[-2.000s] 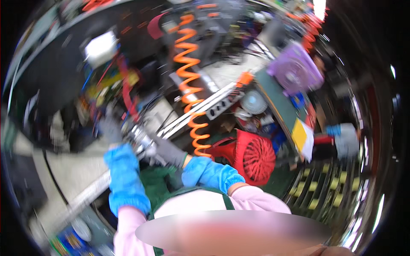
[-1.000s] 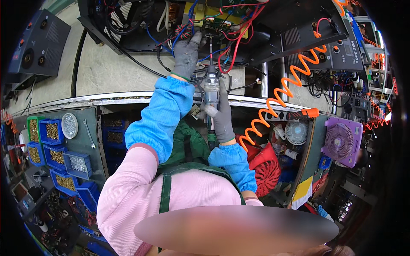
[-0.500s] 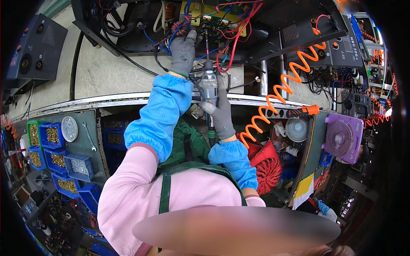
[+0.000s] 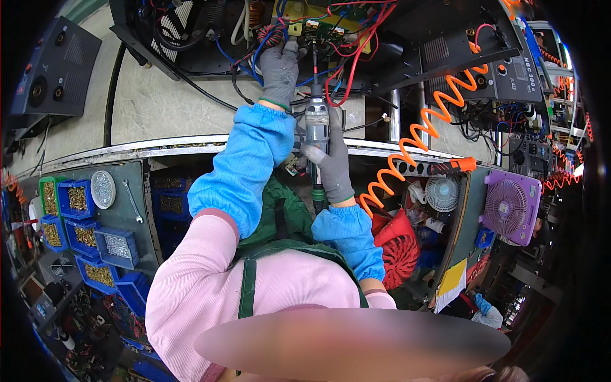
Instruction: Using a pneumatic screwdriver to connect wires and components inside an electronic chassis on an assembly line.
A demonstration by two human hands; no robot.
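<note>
My right hand (image 4: 335, 167), in a grey glove, is wrapped round a powered screwdriver (image 4: 317, 130) with a clear and dark body. Its long bit (image 4: 314, 63) points away from me into an open machine housing (image 4: 216, 60), with the tip close to a green circuit board (image 4: 328, 32). My left hand (image 4: 279, 71), also gloved, reaches into the housing beside a red-and-black wound coil (image 4: 271, 35). Its fingers are drawn together at the board's near edge, by a yellow block (image 4: 295, 29); what they pinch, if anything, is hidden. Blue and red wires (image 4: 349, 79) loop around both hands.
A coiled orange air hose (image 4: 414, 137) hangs at the right, near a purple fan (image 4: 507, 207). Blue bins of screws (image 4: 77, 198), a white dish (image 4: 103, 190) and a wrench (image 4: 132, 200) lie at left. Another dark machine (image 4: 56, 70) stands on the bench's far left.
Both hands have shifted slightly right and farther into the housing. The screwdriver has moved with my right hand, and my left fingers are now nearer the yellow block.
</note>
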